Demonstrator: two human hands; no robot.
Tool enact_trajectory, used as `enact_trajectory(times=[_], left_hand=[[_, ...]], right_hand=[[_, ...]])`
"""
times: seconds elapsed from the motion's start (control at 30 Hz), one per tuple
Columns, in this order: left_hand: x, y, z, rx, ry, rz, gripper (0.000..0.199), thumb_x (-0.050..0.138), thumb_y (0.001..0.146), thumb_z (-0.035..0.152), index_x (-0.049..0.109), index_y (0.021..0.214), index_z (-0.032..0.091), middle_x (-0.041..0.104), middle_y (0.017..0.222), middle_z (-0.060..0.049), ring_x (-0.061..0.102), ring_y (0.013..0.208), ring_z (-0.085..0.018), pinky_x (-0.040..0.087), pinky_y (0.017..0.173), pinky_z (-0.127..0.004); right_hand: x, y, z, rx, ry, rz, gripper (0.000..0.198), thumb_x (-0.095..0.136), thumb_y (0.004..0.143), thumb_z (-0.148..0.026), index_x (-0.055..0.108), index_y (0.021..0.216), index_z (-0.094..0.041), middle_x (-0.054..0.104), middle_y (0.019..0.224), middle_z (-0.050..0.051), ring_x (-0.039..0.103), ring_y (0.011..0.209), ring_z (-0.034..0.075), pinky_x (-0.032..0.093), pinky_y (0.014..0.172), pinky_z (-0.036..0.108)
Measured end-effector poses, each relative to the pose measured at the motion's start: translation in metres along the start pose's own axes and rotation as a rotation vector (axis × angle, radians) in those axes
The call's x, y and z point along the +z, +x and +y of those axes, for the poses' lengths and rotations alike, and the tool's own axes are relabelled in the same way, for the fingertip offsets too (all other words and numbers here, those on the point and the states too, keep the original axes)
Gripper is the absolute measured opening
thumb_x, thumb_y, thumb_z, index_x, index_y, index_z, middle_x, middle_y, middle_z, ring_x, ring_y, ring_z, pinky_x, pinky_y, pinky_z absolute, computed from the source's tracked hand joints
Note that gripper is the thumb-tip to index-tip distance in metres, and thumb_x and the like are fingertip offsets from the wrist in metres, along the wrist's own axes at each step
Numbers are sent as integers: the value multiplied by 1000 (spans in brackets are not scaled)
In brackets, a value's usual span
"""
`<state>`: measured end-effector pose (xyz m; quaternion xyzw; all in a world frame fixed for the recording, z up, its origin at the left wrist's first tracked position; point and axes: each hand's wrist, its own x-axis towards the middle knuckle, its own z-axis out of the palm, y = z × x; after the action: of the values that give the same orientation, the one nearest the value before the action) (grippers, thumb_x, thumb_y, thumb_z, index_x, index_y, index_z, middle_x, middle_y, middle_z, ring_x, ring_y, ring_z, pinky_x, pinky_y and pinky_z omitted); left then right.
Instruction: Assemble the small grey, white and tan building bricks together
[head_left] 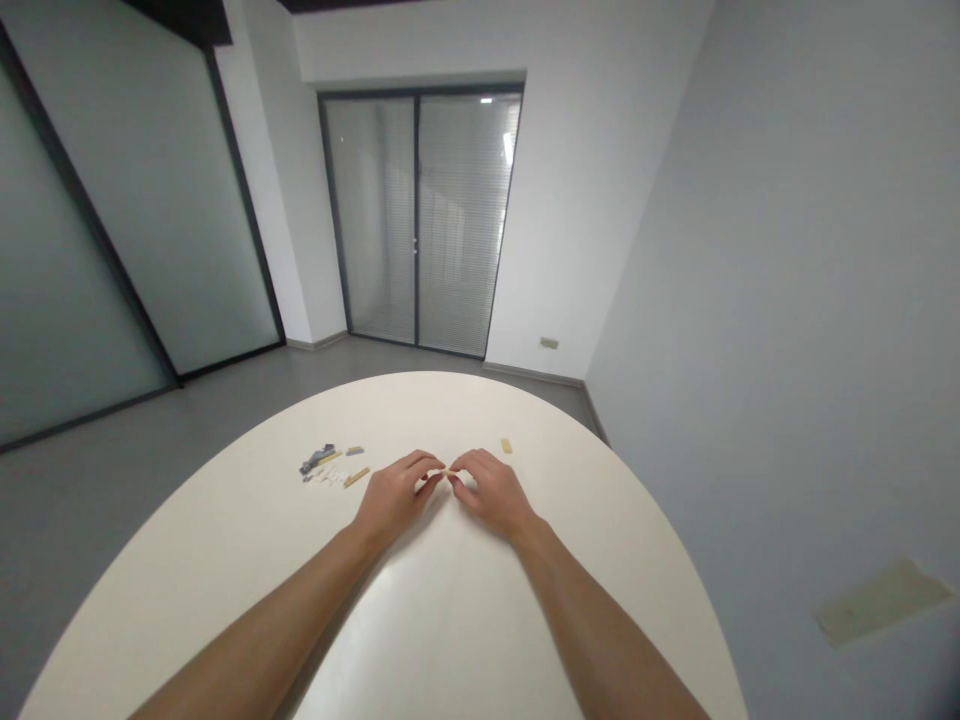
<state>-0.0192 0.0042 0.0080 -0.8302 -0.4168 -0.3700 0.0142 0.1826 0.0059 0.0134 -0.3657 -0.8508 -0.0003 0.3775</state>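
Observation:
Just above the middle of the white round table (435,610), my left hand (397,492) and my right hand (491,490) meet fingertip to fingertip. Between them they pinch a small yellowish piece (448,473), too small to make out its kind. Fingers of both hands are closed on it from either side. To the left of my left hand lies a tan strip-shaped piece (357,478). Beyond my right hand a flat yellowish rectangular piece (507,446) rests on the tabletop.
At the table's left lies a heap of grey pieces (318,459), with small white bits (328,477) scattered before it. A short grey piece (355,451) sits beside the heap. The table's rounded far edge faces a glass door (416,220); a bare wall (787,300) stands at right.

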Motion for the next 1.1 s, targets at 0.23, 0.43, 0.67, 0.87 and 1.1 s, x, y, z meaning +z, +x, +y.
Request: enact_trajectory(times=[0.23, 0.43, 0.67, 0.87, 1.1], left_hand=[[-1, -1, 2, 63, -2, 50, 17, 57, 91, 18, 66, 103, 25, 72, 99, 0, 69, 80, -12, 50, 65, -21], [-4, 0, 4, 116, -36, 51, 16, 55, 95, 23, 69, 103, 26, 73, 98, -1, 69, 83, -12, 51, 69, -20], [-6, 0, 4, 126, -42, 17, 18, 53, 97, 24, 70, 102, 26, 73, 99, -2, 68, 86, -13, 51, 71, -21], [-6, 1, 5, 118, -35, 13, 17, 53, 95, 20, 68, 101, 25, 72, 98, -1, 68, 86, -13, 50, 71, -21], [-4, 0, 5, 97, -20, 13, 15, 52, 95, 22, 66, 98, 24, 72, 96, -1, 67, 83, -13, 49, 69, -22]], right_hand=[[0, 0, 1, 9, -5, -19, 11, 62, 87, -13, 63, 94, -22, 70, 93, 4, 62, 92, 20, 48, 82, 31], [0, -1, 1, 14, -14, -18, 13, 63, 85, -12, 63, 94, -22, 70, 91, 3, 63, 91, 19, 48, 81, 31], [0, 0, 1, 11, -18, -24, 13, 61, 86, -12, 63, 94, -22, 70, 92, 4, 62, 91, 20, 49, 81, 32], [-1, 0, 0, 16, -23, -28, 12, 62, 86, -13, 62, 94, -22, 70, 93, 4, 62, 91, 20, 48, 81, 32], [-2, 0, -2, 6, -28, -27, 11, 61, 87, -13, 62, 94, -21, 70, 92, 4, 61, 91, 20, 48, 81, 32]])
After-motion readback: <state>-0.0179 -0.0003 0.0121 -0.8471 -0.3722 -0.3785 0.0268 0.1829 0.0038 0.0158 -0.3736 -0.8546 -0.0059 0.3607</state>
